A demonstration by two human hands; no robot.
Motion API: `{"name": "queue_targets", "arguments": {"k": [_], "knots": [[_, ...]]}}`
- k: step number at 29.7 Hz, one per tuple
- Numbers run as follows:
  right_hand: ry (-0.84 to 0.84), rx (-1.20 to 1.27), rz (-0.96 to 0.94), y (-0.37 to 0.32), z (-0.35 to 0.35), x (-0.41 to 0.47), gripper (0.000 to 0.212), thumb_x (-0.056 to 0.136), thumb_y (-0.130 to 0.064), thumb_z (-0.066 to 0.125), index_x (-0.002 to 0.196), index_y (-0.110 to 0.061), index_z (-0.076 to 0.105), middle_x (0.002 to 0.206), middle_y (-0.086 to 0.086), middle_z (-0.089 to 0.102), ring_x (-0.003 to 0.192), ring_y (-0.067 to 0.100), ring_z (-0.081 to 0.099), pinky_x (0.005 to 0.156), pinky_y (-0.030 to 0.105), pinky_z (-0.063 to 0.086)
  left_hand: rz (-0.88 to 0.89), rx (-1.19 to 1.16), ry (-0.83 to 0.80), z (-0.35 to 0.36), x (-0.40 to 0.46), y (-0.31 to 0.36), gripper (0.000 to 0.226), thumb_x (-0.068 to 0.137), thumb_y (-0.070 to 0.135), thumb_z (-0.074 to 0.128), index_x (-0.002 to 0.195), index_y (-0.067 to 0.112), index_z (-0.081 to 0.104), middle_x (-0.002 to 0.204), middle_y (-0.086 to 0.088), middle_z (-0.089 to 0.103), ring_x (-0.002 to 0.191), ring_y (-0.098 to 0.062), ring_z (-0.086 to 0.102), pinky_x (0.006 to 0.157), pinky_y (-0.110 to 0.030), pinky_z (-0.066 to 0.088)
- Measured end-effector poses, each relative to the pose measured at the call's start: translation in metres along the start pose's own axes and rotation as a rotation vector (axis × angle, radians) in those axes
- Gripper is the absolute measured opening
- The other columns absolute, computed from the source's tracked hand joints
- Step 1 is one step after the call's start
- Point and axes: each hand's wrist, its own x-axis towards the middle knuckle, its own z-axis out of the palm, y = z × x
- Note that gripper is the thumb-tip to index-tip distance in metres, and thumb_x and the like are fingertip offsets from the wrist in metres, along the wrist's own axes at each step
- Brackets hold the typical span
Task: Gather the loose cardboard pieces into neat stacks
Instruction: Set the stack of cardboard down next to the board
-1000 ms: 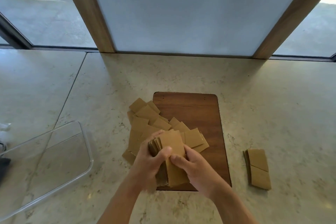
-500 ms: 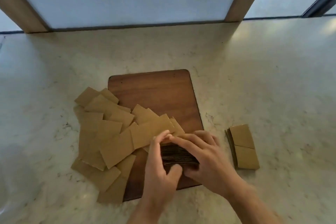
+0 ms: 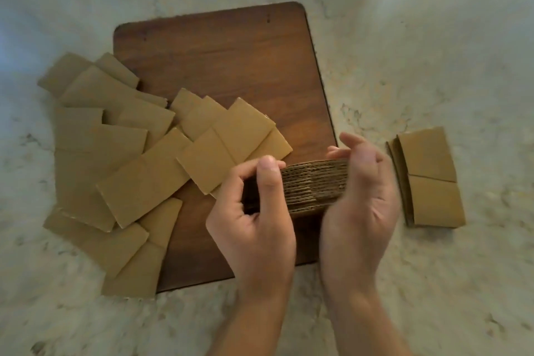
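A thick stack of brown cardboard pieces [image 3: 313, 184] stands on edge over the wooden board [image 3: 228, 58], its corrugated edges facing me. My left hand [image 3: 254, 220] grips its left end, thumb on top. My right hand [image 3: 359, 197] presses flat against its right end, fingers spread. Several loose cardboard pieces [image 3: 121, 159] lie fanned out over the board's left side and the counter. Two short finished stacks [image 3: 430, 179] sit side by side on the counter to the right.
The marble counter [image 3: 433, 52] surrounds the board. A bright reflection shows at the top right corner. The view is slightly blurred from motion.
The camera has tilted down and come closer. The stack has been turned from flat in my hands to edge-up, squeezed between both hands. The window and plastic lid have left the view.
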Motion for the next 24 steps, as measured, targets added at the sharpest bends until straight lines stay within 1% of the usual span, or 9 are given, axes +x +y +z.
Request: {"name": "queue_targets", "arguments": {"k": [2, 5, 7, 9, 11, 15, 18, 20, 24], "knots": [[0.109, -0.147, -0.109, 0.007, 0.001, 0.002, 0.012, 0.099, -0.024, 0.064, 0.106, -0.024, 0.074, 0.092, -0.008, 0.073, 0.088, 0.005, 0.072, 0.074, 0.024, 0.059, 0.046, 0.081, 0.006, -0.001, 0.002, -0.005, 0.012, 0.103, 0.026, 0.063, 0.108, 0.022, 0.073, 0.096, 0.012, 0.079, 0.096, -0.016, 0.076, 0.078, -0.023, 0.060], [0.063, -0.169, -0.150, 0.008, -0.006, 0.004, 0.013, 0.098, -0.019, 0.067, 0.109, -0.022, 0.073, 0.094, -0.009, 0.075, 0.091, 0.008, 0.072, 0.078, 0.019, 0.054, 0.045, 0.059, 0.015, -0.004, 0.004, -0.009, 0.018, 0.103, 0.020, 0.064, 0.121, 0.019, 0.069, 0.112, 0.003, 0.079, 0.109, -0.023, 0.075, 0.092, -0.034, 0.060], [-0.034, -0.155, -0.161, 0.007, -0.009, 0.001, 0.017, 0.100, -0.020, 0.061, 0.113, -0.021, 0.072, 0.100, -0.006, 0.077, 0.097, 0.013, 0.072, 0.083, 0.025, 0.055, 0.009, -0.030, -0.022, -0.005, 0.001, -0.008, 0.024, 0.104, 0.023, 0.058, 0.120, 0.012, 0.072, 0.105, 0.000, 0.081, 0.102, -0.027, 0.077, 0.085, -0.038, 0.062], [-0.100, -0.165, -0.191, 0.007, -0.010, -0.002, 0.019, 0.101, -0.022, 0.056, 0.109, -0.022, 0.073, 0.099, -0.007, 0.077, 0.095, 0.015, 0.072, 0.080, 0.025, 0.055, 0.023, -0.058, -0.048, -0.007, 0.001, -0.009, 0.026, 0.105, 0.024, 0.054, 0.115, 0.010, 0.074, 0.099, 0.000, 0.082, 0.094, -0.028, 0.077, 0.077, -0.038, 0.062], [-0.110, -0.233, -0.220, 0.009, -0.012, -0.002, 0.020, 0.102, -0.024, 0.054, 0.100, -0.024, 0.073, 0.092, -0.009, 0.075, 0.088, 0.015, 0.071, 0.073, 0.030, 0.055, 0.066, 0.009, -0.070, -0.011, 0.005, -0.014, 0.021, 0.105, 0.021, 0.055, 0.112, 0.015, 0.074, 0.098, 0.004, 0.081, 0.096, -0.025, 0.077, 0.081, -0.036, 0.061], [-0.083, -0.306, -0.199, 0.012, -0.014, -0.004, 0.024, 0.100, -0.031, 0.050, 0.091, -0.027, 0.071, 0.084, -0.011, 0.070, 0.081, 0.016, 0.066, 0.066, 0.039, 0.052, 0.106, 0.106, -0.058, -0.010, 0.006, -0.018, 0.022, 0.103, 0.018, 0.056, 0.091, 0.024, 0.074, 0.085, 0.017, 0.076, 0.083, -0.010, 0.073, 0.069, -0.019, 0.054], [-0.156, -0.224, -0.065, 0.007, -0.010, -0.016, 0.025, 0.094, -0.041, 0.048, 0.089, -0.029, 0.069, 0.083, -0.010, 0.068, 0.080, 0.016, 0.064, 0.067, 0.047, 0.052, 0.064, 0.106, 0.049, -0.008, 0.006, -0.014, 0.032, 0.100, 0.018, 0.054, 0.075, 0.032, 0.069, 0.067, 0.021, 0.070, 0.063, -0.004, 0.067, 0.054, -0.013, 0.046], [-0.267, -0.170, -0.004, -0.006, -0.019, -0.017, 0.025, 0.086, -0.045, 0.052, 0.097, -0.030, 0.068, 0.090, -0.005, 0.069, 0.087, 0.024, 0.065, 0.072, 0.053, 0.055, 0.129, 0.116, 0.021, -0.002, 0.013, -0.003, 0.037, 0.100, 0.016, 0.051, 0.069, 0.030, 0.066, 0.060, 0.019, 0.067, 0.055, -0.001, 0.061, 0.049, -0.011, 0.039], [-0.589, -0.402, -0.065, -0.029, -0.054, -0.004, 0.053, 0.074, -0.035, 0.073, 0.125, -0.030, 0.059, 0.112, -0.006, 0.068, 0.105, 0.019, 0.066, 0.086, 0.035, 0.056, 0.275, 0.379, -0.227, 0.016, 0.044, 0.031, 0.040, 0.092, 0.022, 0.053, 0.053, 0.021, 0.061, 0.041, 0.010, 0.049, 0.052, -0.014, 0.059, 0.038, -0.016, 0.031]]}}
